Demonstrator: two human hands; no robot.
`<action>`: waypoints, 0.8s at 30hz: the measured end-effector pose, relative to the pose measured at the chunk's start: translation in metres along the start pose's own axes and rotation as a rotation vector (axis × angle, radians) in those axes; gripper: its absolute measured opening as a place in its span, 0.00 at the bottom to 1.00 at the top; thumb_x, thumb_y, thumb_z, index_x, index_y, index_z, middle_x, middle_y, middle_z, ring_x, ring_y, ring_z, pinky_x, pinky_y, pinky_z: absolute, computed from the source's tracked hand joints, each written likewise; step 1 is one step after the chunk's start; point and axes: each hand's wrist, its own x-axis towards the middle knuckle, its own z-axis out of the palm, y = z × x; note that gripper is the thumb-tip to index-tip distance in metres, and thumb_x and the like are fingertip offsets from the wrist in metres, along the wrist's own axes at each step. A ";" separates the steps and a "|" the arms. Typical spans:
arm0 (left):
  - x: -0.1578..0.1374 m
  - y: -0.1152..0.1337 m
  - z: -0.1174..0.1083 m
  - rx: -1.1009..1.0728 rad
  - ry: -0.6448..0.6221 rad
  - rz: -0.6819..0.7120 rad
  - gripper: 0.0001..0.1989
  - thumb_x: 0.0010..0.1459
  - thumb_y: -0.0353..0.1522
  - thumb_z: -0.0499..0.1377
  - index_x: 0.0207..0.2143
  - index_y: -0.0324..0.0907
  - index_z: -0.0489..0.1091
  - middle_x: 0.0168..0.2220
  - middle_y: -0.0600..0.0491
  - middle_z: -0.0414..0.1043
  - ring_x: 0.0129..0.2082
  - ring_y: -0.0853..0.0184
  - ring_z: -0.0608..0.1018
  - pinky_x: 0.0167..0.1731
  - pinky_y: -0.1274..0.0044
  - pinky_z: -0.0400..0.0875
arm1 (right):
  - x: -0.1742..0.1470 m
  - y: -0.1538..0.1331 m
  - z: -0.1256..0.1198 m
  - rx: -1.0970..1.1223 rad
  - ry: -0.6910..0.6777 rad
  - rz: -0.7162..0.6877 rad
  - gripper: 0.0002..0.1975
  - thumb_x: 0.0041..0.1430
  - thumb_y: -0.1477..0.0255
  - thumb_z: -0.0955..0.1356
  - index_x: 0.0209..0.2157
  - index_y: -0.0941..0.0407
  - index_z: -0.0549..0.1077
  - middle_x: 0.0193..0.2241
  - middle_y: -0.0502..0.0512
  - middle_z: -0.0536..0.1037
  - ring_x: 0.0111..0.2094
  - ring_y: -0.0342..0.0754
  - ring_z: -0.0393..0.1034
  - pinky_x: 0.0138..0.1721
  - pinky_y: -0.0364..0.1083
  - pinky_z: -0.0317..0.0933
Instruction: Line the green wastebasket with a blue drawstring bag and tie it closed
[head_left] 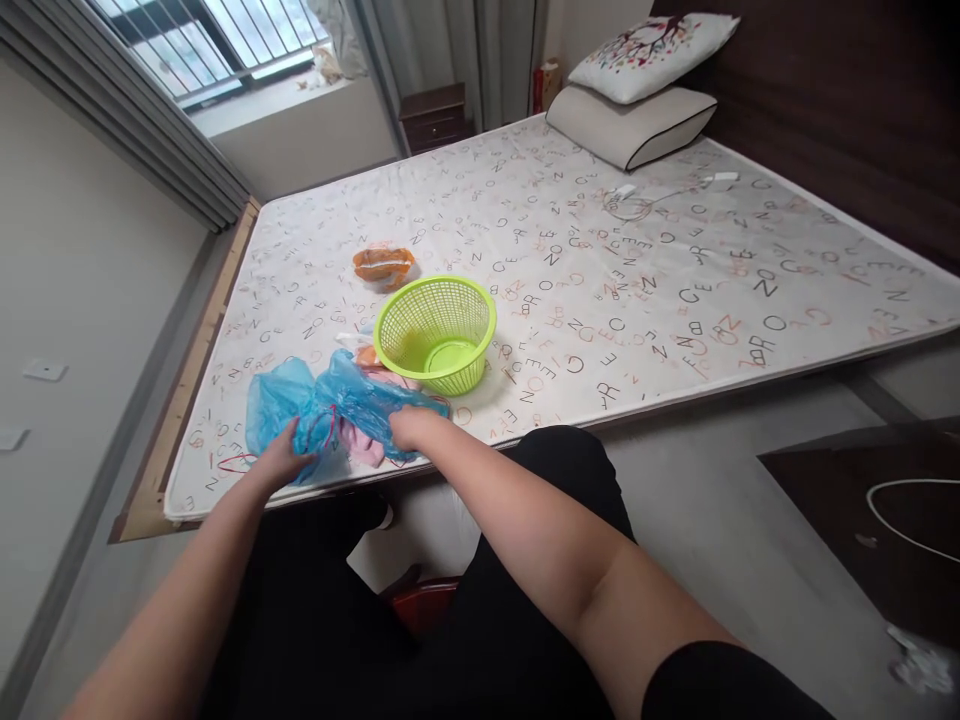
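A thin blue plastic bag (281, 400) with a red drawstring lies at the near left edge of the mattress. My left hand (283, 458) grips its left side, the fingers partly hidden by the film. At the bag's right side, my right hand (409, 428) is closed on the blue plastic. Pink cloth (361, 443) shows under and between the bag's two parts. Right behind the bag stands a lime-green plastic basket (466, 376) with holed walls; no contents are visible in it. An orange packet (384, 264) rests farther back.
The lettered mattress (570, 300) extends far to the right. Two pillows (630, 125) are stacked by the dark headboard (825, 120). A white cable (630, 205) lies coiled on the mattress. A wooden bed rail (187, 390) runs along the left, and a nightstand (433, 118) stands behind.
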 end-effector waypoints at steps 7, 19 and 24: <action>-0.015 0.075 0.046 -0.451 0.059 0.068 0.37 0.60 0.48 0.63 0.67 0.42 0.64 0.61 0.37 0.72 0.63 0.48 0.74 0.62 0.56 0.69 | 0.003 0.003 0.012 0.012 0.054 0.040 0.26 0.65 0.68 0.68 0.63 0.57 0.70 0.69 0.73 0.64 0.62 0.67 0.70 0.58 0.61 0.70; -0.002 0.161 0.054 -1.608 -0.508 -0.118 0.46 0.62 0.66 0.40 0.64 0.43 0.68 0.60 0.40 0.74 0.65 0.43 0.72 0.59 0.50 0.70 | 0.007 -0.023 0.035 -0.272 0.637 -0.223 0.37 0.68 0.73 0.63 0.75 0.62 0.49 0.77 0.65 0.39 0.78 0.64 0.30 0.75 0.69 0.32; -0.003 0.170 0.037 -1.440 -0.549 -0.155 0.45 0.60 0.65 0.38 0.60 0.45 0.71 0.56 0.42 0.76 0.62 0.40 0.74 0.55 0.47 0.70 | 0.011 -0.036 0.038 -0.329 0.599 -0.251 0.35 0.71 0.72 0.59 0.74 0.69 0.47 0.77 0.67 0.43 0.78 0.63 0.34 0.77 0.63 0.28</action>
